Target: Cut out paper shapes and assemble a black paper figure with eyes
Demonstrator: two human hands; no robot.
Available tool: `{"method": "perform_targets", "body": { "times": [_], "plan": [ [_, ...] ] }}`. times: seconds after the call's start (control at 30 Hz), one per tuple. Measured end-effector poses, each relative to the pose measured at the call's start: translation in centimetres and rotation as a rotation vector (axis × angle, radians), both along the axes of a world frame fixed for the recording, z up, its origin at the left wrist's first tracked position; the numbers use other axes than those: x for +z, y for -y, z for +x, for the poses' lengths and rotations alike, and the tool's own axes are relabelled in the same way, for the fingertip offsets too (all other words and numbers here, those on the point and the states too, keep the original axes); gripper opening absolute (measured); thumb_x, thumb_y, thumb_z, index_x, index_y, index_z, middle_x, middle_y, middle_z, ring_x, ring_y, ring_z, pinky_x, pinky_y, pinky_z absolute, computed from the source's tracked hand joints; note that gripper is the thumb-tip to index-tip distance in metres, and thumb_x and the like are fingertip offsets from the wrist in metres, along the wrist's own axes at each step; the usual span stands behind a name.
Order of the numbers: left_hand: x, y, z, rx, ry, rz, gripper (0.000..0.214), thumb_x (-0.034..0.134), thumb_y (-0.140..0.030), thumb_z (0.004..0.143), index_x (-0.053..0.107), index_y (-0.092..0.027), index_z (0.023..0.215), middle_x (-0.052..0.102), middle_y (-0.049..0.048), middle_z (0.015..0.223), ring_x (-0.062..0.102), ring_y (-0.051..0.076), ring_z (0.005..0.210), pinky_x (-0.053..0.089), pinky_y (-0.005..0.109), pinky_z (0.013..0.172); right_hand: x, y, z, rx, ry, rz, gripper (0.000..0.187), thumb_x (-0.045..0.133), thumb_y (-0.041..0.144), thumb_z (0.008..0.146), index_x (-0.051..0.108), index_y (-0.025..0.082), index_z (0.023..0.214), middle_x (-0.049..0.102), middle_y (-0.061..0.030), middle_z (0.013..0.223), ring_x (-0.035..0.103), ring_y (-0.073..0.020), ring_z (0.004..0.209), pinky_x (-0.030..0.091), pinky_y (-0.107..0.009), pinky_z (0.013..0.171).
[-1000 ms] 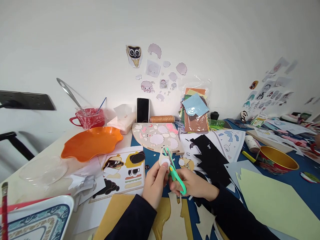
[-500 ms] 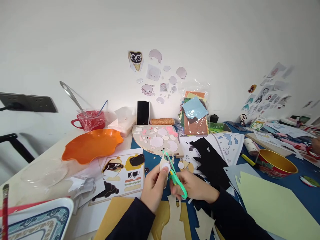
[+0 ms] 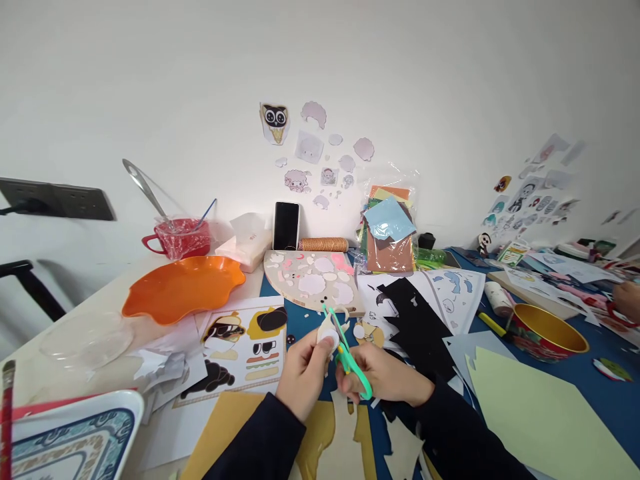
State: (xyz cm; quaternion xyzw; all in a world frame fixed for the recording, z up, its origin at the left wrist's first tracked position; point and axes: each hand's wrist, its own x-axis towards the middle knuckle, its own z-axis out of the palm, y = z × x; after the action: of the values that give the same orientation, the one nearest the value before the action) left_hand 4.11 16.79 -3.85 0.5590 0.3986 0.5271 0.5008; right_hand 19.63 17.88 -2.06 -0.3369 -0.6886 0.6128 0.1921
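My left hand (image 3: 303, 373) is closed on a small cream paper piece (image 3: 325, 325), pinching it together with a white paper disc (image 3: 327, 340) under the thumb. In my right hand (image 3: 385, 373) are green-handled scissors (image 3: 354, 367), their blades pointing away from me and lying against the right edge of the cream piece. A thin curl of cream paper shows just beyond the blades. Below my hands lie cut cream sheets (image 3: 343, 433) on a tan sheet (image 3: 313, 433). A second white disc (image 3: 359, 331) rests near a tan cut-out beyond my right hand.
Beyond my hands is a board (image 3: 285, 283) with pale and pink cut-outs. An orange dish (image 3: 183, 290), printed sheet (image 3: 265, 333) and patterned tray (image 3: 125, 427) are left. Black paper (image 3: 417, 327), pale green paper (image 3: 545, 413) and a gold-lined bowl (image 3: 550, 330) are right. Another person's hand (image 3: 627, 300) shows far right.
The view has shifted slightly. The scissors are a little further along the cream piece's edge, and a thin cream curl now stands out beyond the blades. Both hands keep their hold.
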Motion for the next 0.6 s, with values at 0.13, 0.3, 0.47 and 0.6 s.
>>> {"method": "perform_targets", "body": {
  "times": [0.13, 0.3, 0.47, 0.6],
  "plan": [
    [0.09, -0.08, -0.02, 0.043, -0.034, 0.043, 0.039, 0.039, -0.047, 0.087, 0.03, -0.021, 0.06, 0.024, -0.0091, 0.055, 0.022, 0.006, 0.044, 0.022, 0.021, 0.044, 0.04, -0.01, -0.07, 0.004, -0.031, 0.009, 0.032, 0.064, 0.042, 0.074, 0.059, 0.011, 0.067, 0.052, 0.0019, 0.052, 0.047, -0.007, 0.048, 0.037, -0.018, 0.049],
    [0.6, -0.16, -0.34, 0.073, -0.136, 0.101, 0.04, 0.041, -0.045, 0.086, 0.029, -0.021, 0.057, 0.023, -0.0085, 0.055, 0.024, 0.007, 0.047, 0.021, 0.023, 0.046, 0.05, -0.07, 0.12, 0.001, 0.043, -0.012, 0.032, 0.067, 0.042, 0.071, 0.06, 0.011, 0.069, 0.054, 0.0012, 0.055, 0.05, -0.008, 0.051, 0.038, -0.018, 0.051],
    [0.74, -0.13, -0.52, 0.078, -0.168, 0.125, 0.038, 0.04, -0.044, 0.086, 0.028, -0.022, 0.057, 0.023, -0.0086, 0.054, 0.024, 0.008, 0.047, 0.021, 0.024, 0.047, -0.12, -0.03, 0.09, 0.026, -0.009, 0.027, 0.041, 0.063, 0.052, 0.072, 0.059, 0.011, 0.07, 0.053, 0.0015, 0.056, 0.049, -0.0074, 0.053, 0.036, -0.018, 0.051],
    [0.75, -0.14, -0.41, 0.081, -0.156, 0.126, 0.039, 0.039, -0.046, 0.085, 0.027, -0.022, 0.057, 0.022, -0.0085, 0.054, 0.024, 0.008, 0.047, 0.022, 0.023, 0.046, -0.48, -0.14, 0.11, 0.039, -0.036, 0.049, 0.043, 0.059, 0.053, 0.075, 0.056, 0.011, 0.068, 0.052, 0.0018, 0.055, 0.045, -0.0058, 0.051, 0.034, -0.018, 0.05]
  ]
}}
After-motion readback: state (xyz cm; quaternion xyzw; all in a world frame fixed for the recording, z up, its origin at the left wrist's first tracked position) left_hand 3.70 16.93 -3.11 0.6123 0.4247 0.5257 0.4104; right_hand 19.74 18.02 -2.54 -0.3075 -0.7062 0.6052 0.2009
